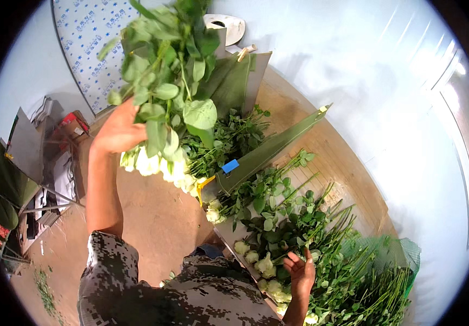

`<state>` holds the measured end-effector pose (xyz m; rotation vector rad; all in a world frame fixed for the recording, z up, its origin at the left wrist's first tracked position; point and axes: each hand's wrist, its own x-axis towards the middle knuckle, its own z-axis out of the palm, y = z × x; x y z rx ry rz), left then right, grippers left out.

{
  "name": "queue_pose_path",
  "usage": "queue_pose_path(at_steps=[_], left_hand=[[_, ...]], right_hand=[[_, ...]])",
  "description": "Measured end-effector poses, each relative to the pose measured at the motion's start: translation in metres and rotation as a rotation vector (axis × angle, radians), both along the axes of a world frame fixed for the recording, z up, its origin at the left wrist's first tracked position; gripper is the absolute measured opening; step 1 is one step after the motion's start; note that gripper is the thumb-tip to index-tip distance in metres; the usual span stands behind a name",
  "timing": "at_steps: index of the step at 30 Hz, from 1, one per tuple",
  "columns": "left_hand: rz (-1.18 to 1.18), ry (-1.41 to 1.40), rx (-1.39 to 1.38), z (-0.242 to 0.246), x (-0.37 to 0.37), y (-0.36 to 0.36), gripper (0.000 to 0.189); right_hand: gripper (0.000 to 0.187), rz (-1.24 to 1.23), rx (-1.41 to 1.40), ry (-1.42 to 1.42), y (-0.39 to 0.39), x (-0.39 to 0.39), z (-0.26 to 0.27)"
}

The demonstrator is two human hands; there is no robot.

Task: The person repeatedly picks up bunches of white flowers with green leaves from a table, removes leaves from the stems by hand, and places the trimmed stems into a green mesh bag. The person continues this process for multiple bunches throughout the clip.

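My left hand (pixel 122 128) is raised at the upper left, closed around leafy green stems of a rose (pixel 169 77); its fingers are mostly hidden by the leaves. White roses (pixel 153 163) show just below that hand; which of them belong to the held stem I cannot tell. At the lower right my right hand (pixel 301 271) has its fingers apart, palm up, and holds nothing. It is over a row of cream-white roses (pixel 265 265) whose leafy stems (pixel 320 228) lie across the table, heads towards me.
A green cloth-covered divider (pixel 275 148) with a blue clip (pixel 230 166) and a yellow piece (pixel 205 188) stands between rose piles. Another green panel (pixel 230 81) is behind. Green netting (pixel 409 252) holds stems at the right. A cluttered rack (pixel 55 183) stands at the left.
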<state>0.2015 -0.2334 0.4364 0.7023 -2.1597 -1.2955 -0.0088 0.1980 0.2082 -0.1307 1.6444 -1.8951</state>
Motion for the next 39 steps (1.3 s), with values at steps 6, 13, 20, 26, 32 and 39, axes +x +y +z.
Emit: queue_pose_path(at_steps=[6,13,20,26,32,39], left_hand=[[-0.282,-0.808,-0.409,-0.135,-0.097,-0.081,0.085],[-0.354,-0.861,-0.533,-0.299,-0.131,-0.115,0.057],[-0.014,-0.512,-0.414,-0.289,-0.054,-0.151,0.036],[0.017,-0.203,-0.110,-0.342,0.061,-0.142,0.020],[-0.318,-1.031,0.388,-0.262,0.000,0.077,0.022],[-0.867,-0.583,0.255,-0.229,-0.122,0.233,0.033]], right_hand=[[0.080,-0.131,0.137,-0.047,0.002,0.012,0.004],[0.052,-0.354,0.110,-0.058,0.069,-0.001,-0.021],[0.034,-0.766,0.814,0.387,0.191,0.007,-0.072],[0.035,-0.627,1.022,0.295,0.183,-0.027,-0.076],[0.034,-0.501,1.214,0.278,0.161,-0.045,-0.099],[0.043,-0.638,0.769,0.437,0.103,-0.042,-0.044]])
